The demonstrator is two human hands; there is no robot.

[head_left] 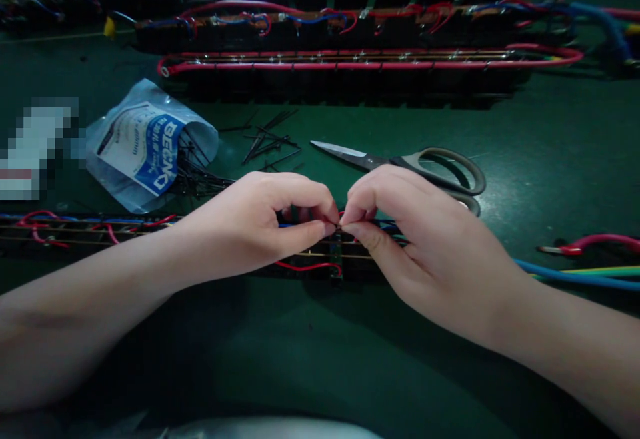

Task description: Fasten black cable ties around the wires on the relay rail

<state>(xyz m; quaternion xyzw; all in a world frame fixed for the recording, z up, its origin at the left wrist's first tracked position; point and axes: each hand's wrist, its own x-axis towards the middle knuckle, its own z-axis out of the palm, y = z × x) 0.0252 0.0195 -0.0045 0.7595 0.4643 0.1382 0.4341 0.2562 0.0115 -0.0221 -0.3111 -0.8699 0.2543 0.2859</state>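
My left hand (pixel 280 215) and my right hand (pixel 420 232) meet fingertip to fingertip over a long wired strip (pixel 357 252). Thumb and forefinger of each are pinched together on a small, thin, dark piece (pixel 339 227), by its look a black cable tie, mostly hidden by the fingers. Beneath them run blue wires and a red wire (pixel 310 266) along the strip. Just behind the hands lie scissors (pixel 395 159) with grey and black handles and loose black cable ties (pixel 273 139). An open plastic bag (pixel 150 139) spills more ties toward my left wrist.
Farther back, a wired strip edged by a red cable (pixel 350 65) lies across the green table (pixel 300 359), with more wired strips (pixel 300 15) behind it. Blue and green-yellow cables (pixel 590 279) and a red cable with a metal lug (pixel 575 249) lie at right.
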